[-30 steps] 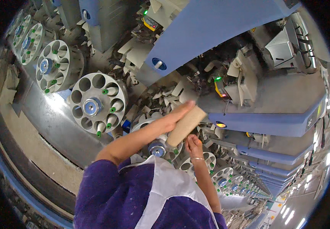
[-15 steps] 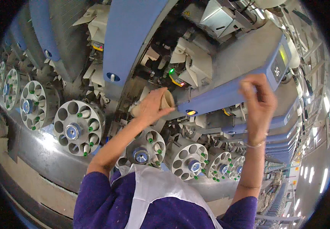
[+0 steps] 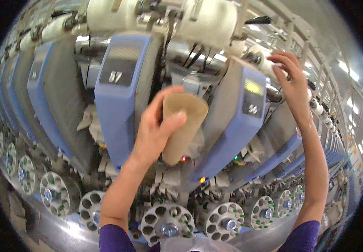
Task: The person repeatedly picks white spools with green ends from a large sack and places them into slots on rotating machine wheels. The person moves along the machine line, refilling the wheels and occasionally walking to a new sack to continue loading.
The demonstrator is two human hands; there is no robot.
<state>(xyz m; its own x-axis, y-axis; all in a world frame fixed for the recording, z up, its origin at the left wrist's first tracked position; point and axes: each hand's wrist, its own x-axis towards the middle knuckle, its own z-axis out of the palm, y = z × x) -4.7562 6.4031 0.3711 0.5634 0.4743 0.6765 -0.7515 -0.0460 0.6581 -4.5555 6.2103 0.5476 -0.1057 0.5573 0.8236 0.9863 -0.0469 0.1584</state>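
Observation:
My left hand (image 3: 154,128) is wrapped round an empty tan paper cone (image 3: 187,126), its thumb laid over the side near the wide end. The cone tilts with that wide end up and stands in front of the winding units, apart from them. Over to the right, my right hand (image 3: 293,80) is raised, its fingers apart and slightly curled. It is nearest to a white yarn package (image 3: 269,67) in the upper row; whether the fingertips touch it I cannot tell. No object shows clearly between those fingers.
Blue and grey winding units (image 3: 120,94) stand in a row, one (image 3: 232,122) with a lit yellow-green display. Large white yarn packages (image 3: 208,21) sit along the top. Round magazines (image 3: 166,224) holding green-tipped bobbins line the bottom. Metal rails (image 3: 311,54) run at right.
The view has tilted up to the yarn packages. My left hand has raised the cone in front of the units. My right hand has gone up and its fingers have spread.

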